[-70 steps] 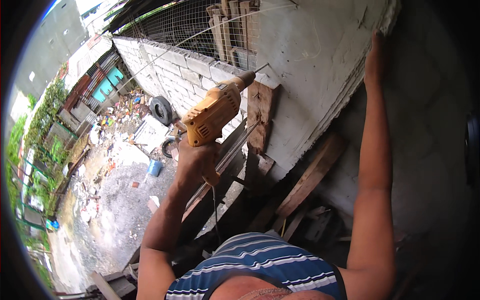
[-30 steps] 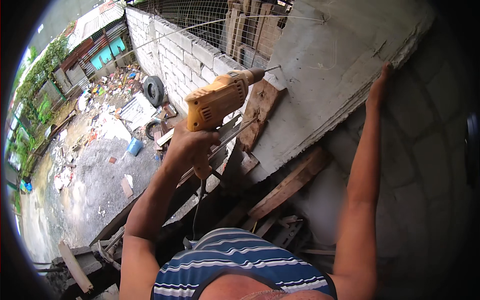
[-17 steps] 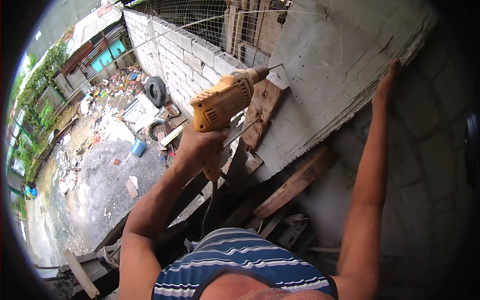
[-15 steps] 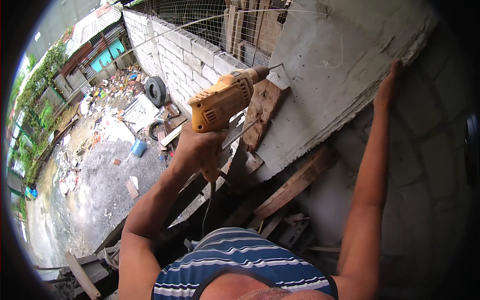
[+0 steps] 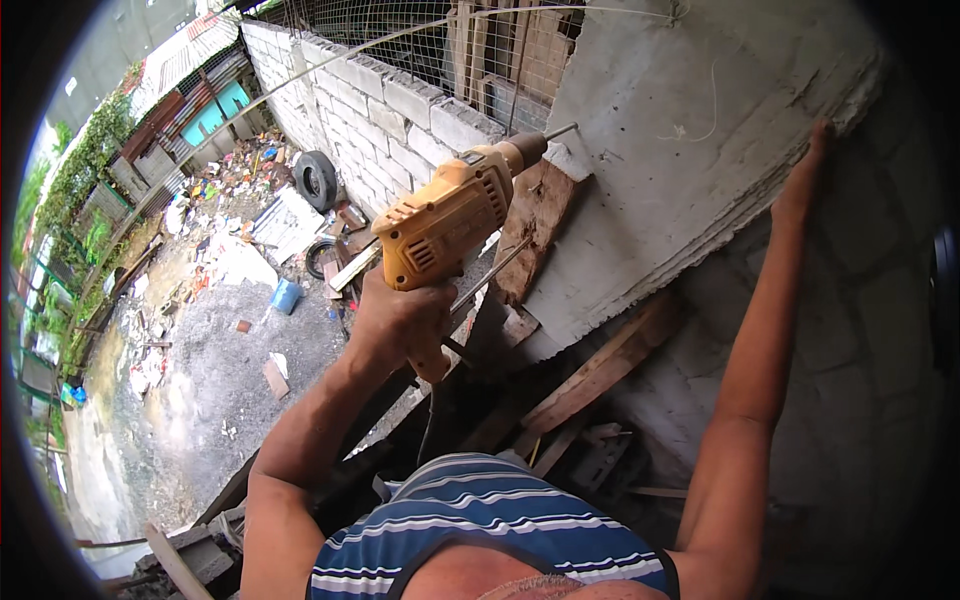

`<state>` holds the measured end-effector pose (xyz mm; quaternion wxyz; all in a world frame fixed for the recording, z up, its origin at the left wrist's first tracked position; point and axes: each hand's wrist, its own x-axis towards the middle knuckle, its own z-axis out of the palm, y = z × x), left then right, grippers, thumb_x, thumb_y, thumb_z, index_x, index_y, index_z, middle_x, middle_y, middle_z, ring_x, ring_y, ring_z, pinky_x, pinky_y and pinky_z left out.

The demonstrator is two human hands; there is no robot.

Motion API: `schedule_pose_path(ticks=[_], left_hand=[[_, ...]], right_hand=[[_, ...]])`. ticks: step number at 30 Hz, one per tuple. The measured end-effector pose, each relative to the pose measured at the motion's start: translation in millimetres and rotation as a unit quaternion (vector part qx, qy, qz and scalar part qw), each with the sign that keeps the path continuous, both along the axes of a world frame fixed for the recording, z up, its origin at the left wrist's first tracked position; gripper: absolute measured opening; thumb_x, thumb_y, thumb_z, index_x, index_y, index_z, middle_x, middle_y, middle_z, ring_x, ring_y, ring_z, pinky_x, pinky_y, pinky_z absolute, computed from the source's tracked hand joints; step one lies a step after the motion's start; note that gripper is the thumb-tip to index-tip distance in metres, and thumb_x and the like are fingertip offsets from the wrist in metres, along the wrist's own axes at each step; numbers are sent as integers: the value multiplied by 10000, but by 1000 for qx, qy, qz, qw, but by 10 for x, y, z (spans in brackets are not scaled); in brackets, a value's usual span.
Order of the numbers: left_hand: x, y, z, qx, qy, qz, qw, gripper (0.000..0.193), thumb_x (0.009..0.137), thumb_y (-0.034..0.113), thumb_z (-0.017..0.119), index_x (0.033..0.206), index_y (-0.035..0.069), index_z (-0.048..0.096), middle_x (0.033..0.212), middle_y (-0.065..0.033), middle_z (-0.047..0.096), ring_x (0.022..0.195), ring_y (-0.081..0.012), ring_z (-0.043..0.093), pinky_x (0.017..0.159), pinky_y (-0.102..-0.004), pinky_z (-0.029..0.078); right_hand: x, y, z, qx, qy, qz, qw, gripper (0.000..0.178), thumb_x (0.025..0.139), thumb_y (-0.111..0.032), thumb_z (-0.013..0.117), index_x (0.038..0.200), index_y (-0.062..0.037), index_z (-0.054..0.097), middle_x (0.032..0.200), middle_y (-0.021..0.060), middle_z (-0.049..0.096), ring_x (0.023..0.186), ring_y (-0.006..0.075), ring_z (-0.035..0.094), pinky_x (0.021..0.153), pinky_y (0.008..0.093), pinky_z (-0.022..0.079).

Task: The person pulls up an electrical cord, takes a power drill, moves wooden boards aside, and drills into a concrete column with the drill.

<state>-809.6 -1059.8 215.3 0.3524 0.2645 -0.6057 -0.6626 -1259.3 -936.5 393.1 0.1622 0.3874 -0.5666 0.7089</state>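
- You are wearing a striped shirt (image 5: 480,500); a dark cord (image 5: 428,425) is hanging beside it from the drill's handle.
- Your left hand (image 5: 405,322) is gripping the drill, its fingers closing around the handle.
- The drill (image 5: 445,220) is sitting in front of you, left of centre, tilting up and to the right.
- Its bit (image 5: 562,132) is pointing at the slab; whether the tip is touching, I cannot tell.
- Your right hand (image 5: 808,178) is reaching out to the slab's lower right edge; whether its fingers are gripping, I cannot tell.
- The grey slab (image 5: 670,170) is leaning at a slant, its edge showing rough.
- A wood block (image 5: 540,222) is standing against the slab's left side, just below the bit.
- A beam (image 5: 605,365) is lying aslant beneath the slab.
- A block wall (image 5: 350,95) is running behind the drill, with wire mesh (image 5: 400,45) rising above it.
- A tyre (image 5: 316,180) is lying near the wall, amid litter.
- A shed (image 5: 205,105) is standing farthest back, left.
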Motion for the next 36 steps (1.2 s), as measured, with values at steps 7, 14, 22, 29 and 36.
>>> schedule_pose_path(ticks=[7,14,22,29,36], left_hand=[[-20,32,98,78,-19,9,997,217,774,53,698,970,-32,658,702,-41,630,555,-114,593,502,-271,488],[-42,28,74,100,-30,27,994,270,773,42,705,1034,-20,677,689,-37,620,544,-121,578,500,-280,483],[-29,50,130,74,-43,23,996,294,767,89,699,1025,-47,655,698,-32,627,569,-101,599,496,-256,473],[-29,12,99,87,-41,14,995,301,761,80,700,1030,-47,655,694,-27,624,563,-97,592,490,-250,466],[-25,-24,42,83,-59,23,995,317,756,65,696,1049,-44,648,688,-28,616,557,-100,587,491,-251,466]], right_hand=[[-27,17,4,-8,18,-4,1000,765,1036,-505,476,1570,2,267,1649,124,255,1523,246,218,1225,376,174],[-92,41,2,-9,7,12,1000,785,1020,-522,497,1570,-7,275,1647,127,260,1519,250,227,1223,386,178],[40,36,5,6,13,-6,1000,831,1012,-574,473,1587,-24,232,1663,136,210,1532,269,189,1228,416,168],[28,55,15,12,-15,-19,1000,759,1036,-496,474,1582,-19,250,1629,140,282,1473,284,313,1185,392,268],[60,34,13,7,-12,-21,1000,746,1035,-491,475,1576,-19,271,1620,142,303,1462,285,334,1183,390,273]])
